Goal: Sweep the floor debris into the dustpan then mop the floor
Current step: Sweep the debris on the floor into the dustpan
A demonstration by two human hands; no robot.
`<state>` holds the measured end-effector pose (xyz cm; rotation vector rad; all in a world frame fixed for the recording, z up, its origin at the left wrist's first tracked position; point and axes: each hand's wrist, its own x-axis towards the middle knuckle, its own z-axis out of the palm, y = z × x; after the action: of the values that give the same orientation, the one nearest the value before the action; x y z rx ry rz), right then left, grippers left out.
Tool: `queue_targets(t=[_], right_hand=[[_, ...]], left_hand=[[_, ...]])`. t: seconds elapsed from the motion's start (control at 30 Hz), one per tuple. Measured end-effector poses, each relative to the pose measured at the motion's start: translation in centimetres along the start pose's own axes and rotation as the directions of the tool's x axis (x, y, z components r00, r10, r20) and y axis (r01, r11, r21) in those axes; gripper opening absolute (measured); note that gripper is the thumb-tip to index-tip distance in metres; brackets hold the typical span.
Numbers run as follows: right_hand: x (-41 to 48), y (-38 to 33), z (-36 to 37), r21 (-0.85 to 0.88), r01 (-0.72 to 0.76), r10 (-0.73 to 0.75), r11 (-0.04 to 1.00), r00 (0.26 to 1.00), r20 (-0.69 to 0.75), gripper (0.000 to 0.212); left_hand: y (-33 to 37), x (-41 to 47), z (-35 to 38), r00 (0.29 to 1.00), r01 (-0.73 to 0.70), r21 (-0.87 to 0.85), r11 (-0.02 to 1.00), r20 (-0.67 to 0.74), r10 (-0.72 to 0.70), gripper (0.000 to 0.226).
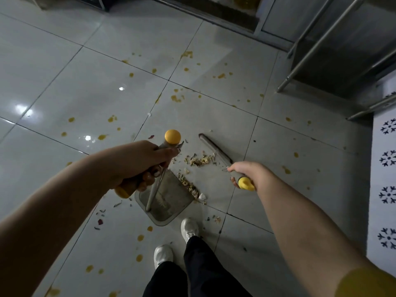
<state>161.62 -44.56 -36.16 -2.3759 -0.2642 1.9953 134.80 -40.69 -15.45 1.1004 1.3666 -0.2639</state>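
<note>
Left hand (139, 161) grips the dustpan's (171, 198) handle; right hand (248, 173) grips the broom (214, 148); debris (200, 160) lies between them on the floor (85, 82).

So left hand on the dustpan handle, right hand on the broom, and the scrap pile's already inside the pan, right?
Not inside: the head view shows the scrap pile on the tile between broom and dustpan lip. Left hand, right hand as stated.

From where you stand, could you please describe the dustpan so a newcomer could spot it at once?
On the grey tiled floor, look just ahead of the white shoes. The dustpan lies there beneath the left hand. It is the only flat grey tray, with scraps along its edge.
</note>
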Motion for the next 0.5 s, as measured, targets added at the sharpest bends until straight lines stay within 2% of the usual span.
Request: queue_targets(t=[0.13,0.3,0.4,0.5], right_hand=[[-0.7,0.9,1.6,-0.067,-0.058,0.062,0.996,0.996,0.057,0.031],[-3.0,-1.1,-2.7,-0.104,-0.072,0.089,0.992,0.980,0.175,0.017],[-3.9,-1.7,-5.8,-0.097,-0.126,0.146,0.987,0.957,0.250,0.035],[-3.5,-1.6,-5.6,-0.110,-0.110,0.133,0.988,0.964,0.231,0.035]], left_hand=[[1.3,0.5,0.1,0.999,0.019,0.036,0.999,0.025,-0.020,0.039],[2.2,0.4,0.3,1.000,0.007,0.033,0.999,0.030,-0.008,0.037],[2.6,0.4,0.1,0.999,0.013,0.048,0.999,0.034,-0.015,0.036],[2.8,0.5,-0.1,0.999,0.012,0.043,0.999,0.043,-0.014,0.036]])
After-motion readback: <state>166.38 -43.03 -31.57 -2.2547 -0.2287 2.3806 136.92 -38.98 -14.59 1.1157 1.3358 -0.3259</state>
